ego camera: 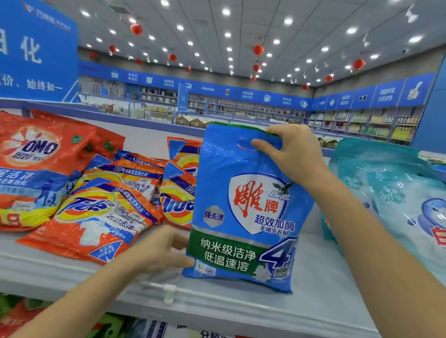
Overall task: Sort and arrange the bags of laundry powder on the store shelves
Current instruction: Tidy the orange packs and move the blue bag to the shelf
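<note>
The right hand [291,153] grips the blue bag [244,215] at its top and the left hand [161,248] holds its lower corner, so the bag stands upright between them on the shelf [327,292]. It is probably best to keep the base flat and push it back squarely, with no twist.

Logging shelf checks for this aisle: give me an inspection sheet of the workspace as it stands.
Surface: grey shelf, white clip on its front edge.
Job's things: blue bag upright mid-shelf; Tide bags and OMO bag lying left; teal bags right.
Clutter: nothing seen.
Grips: right hand pinches the blue bag's top; left hand holds its lower left edge.
Cables: nothing seen.
Surroundings: blue signs, red lanterns, stocked wall shelves.
</note>
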